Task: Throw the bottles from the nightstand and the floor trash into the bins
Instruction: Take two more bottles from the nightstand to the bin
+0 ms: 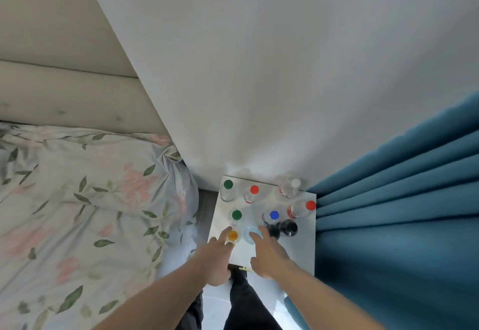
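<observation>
Bottles: about ten stand upright on the nightstand [303, 249], none removed as far as this view shows.
Back row: green-cap bottle [227, 185], red-cap bottle [254, 190], white-cap bottle [295, 183], all close to the wall [259, 70].
Middle row: second green cap [236, 215], blue cap [274, 215], second red cap [310, 205] near the right edge.
Front row: orange-cap bottle [232, 235], pale blue cap [252, 233], two dark bottles [282, 229] side by side.
Left hand [216, 254]: fingers straight and apart, reaching over the front edge; fingertips at the orange-cap bottle, touching or just beside it, no grip closed.
Right hand [268, 254]: fingers spread, stretched toward the pale blue cap; index tip on or just over it, nothing held.
Step in hand: likely the first pick, both hands going for the front-row bottles at once.
Progress: looks like the very start; the bench top carries a full set, no gaps that clearly suggest a bottle gone.
Left to do: grasp the bottles, carry them off, drop them in bins, then floor trash.
Bins: not in view.
Floor trash: cannot tell; only a sliver of pale floor [215, 309] shows between the legs, with a small yellowish thing [246, 269] at the nightstand's front edge, unclear what.
Surroundings: bed [77, 213] with floral cover on the left, teal curtain [401, 213] touching the nightstand's right side.
Risk: bottles packed close; a reach to the back rows could tip front ones.
</observation>
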Demonstrator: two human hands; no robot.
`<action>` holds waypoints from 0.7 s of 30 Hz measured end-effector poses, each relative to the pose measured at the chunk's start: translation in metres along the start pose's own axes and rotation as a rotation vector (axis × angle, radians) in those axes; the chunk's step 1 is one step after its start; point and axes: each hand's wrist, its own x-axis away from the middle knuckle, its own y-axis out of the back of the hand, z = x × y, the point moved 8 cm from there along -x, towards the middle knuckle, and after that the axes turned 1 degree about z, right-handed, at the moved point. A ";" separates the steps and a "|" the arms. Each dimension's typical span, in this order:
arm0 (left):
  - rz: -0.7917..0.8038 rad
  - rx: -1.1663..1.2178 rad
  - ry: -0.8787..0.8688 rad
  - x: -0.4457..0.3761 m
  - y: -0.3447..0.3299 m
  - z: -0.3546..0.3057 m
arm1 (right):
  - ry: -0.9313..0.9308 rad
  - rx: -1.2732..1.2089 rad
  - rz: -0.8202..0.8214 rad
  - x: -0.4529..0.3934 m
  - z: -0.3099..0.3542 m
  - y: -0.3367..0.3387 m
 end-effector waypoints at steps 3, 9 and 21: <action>-0.008 0.031 0.008 -0.017 -0.006 -0.003 | 0.027 0.043 0.038 -0.026 -0.005 -0.008; -0.005 0.120 0.062 -0.042 -0.017 -0.005 | 0.070 -0.001 0.098 -0.062 -0.016 -0.025; -0.216 0.344 0.188 0.010 0.015 0.001 | 0.228 -0.063 -0.052 -0.025 -0.015 0.019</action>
